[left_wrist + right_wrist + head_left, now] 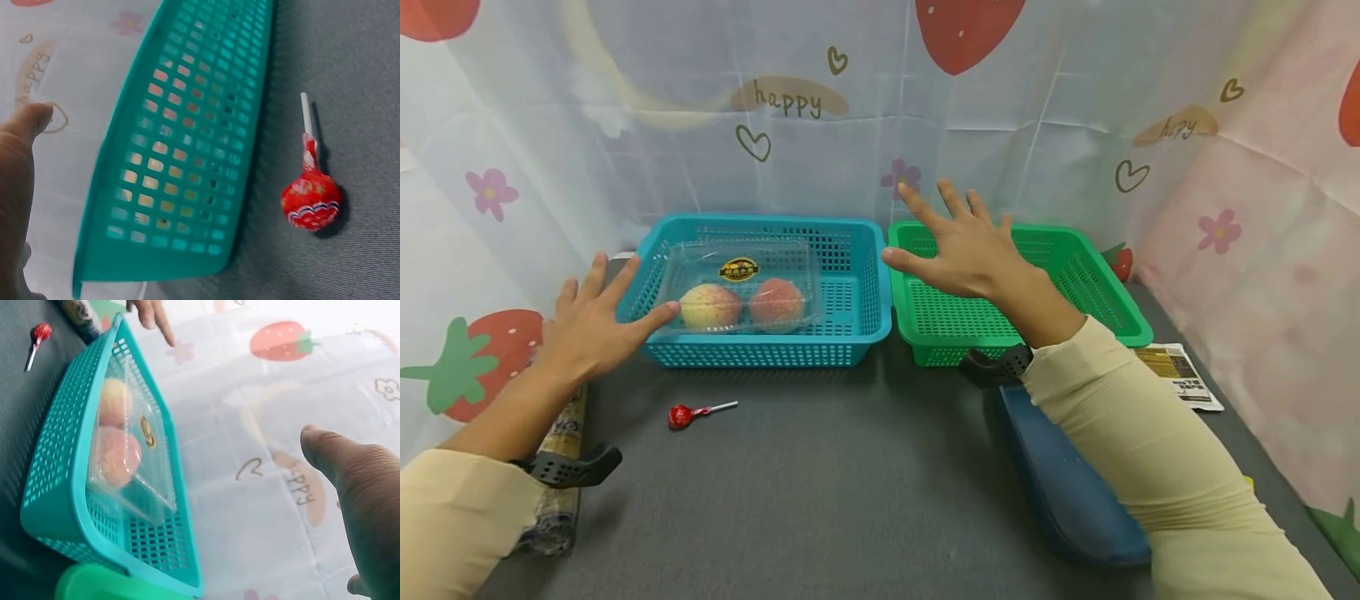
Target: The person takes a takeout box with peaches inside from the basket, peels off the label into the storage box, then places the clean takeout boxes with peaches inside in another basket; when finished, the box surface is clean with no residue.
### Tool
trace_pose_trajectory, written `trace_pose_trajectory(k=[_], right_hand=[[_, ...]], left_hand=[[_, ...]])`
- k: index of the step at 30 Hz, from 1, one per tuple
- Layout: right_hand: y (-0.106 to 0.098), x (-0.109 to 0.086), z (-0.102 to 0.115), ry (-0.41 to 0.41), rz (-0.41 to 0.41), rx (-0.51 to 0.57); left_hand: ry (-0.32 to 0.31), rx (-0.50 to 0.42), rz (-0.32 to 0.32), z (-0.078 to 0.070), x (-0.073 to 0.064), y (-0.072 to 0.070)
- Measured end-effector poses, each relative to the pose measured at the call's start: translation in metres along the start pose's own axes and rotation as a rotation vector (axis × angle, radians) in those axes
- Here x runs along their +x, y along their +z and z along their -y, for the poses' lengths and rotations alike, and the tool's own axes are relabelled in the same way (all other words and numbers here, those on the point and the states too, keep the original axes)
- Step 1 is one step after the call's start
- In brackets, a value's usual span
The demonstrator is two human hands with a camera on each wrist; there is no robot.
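My left hand point(587, 329) hovers by the left end of a blue plastic basket point(760, 354), fingers spread, holding nothing. Inside that basket lies a clear plastic box point(797, 267) with a black and gold label and two peaches point(777, 302) in it. Over the green basket point(940, 321) my right hand point(970, 250) is held up, its fingers spread too and nothing in them. On the grey table in front of the blue basket is a lollipop point(681, 416) in a red wrapper, its white stick pointing right; the left wrist view shows the same lollipop point(311, 201) close up.
A dark blue tray point(1075, 492) lies at the right, partly under my right forearm. Beyond it is a printed packet point(1183, 375). A rolled, patterned package point(557, 508) lies along the left side beneath my left wrist. A printed curtain point(880, 108) hangs behind the baskets.
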State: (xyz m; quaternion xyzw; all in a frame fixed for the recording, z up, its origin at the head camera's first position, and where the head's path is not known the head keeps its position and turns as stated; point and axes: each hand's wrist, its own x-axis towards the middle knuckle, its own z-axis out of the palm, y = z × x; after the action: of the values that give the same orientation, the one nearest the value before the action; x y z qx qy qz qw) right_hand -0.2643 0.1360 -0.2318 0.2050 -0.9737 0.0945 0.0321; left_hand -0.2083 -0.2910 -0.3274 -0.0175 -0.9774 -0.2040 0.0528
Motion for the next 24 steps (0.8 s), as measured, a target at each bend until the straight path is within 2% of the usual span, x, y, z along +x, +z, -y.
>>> trace_pose_trajectory(k=[12,24], right_hand=[[0.019,0.023,0.021,-0.046,0.035,0.067],[0.039,0.045,0.049,-0.087,0.058,0.169]], left_hand=[[0.026,-0.013,0.022,0.019,0.002,0.012],[-0.001,-0.042,-0.005,0.031,0.003,0.024]])
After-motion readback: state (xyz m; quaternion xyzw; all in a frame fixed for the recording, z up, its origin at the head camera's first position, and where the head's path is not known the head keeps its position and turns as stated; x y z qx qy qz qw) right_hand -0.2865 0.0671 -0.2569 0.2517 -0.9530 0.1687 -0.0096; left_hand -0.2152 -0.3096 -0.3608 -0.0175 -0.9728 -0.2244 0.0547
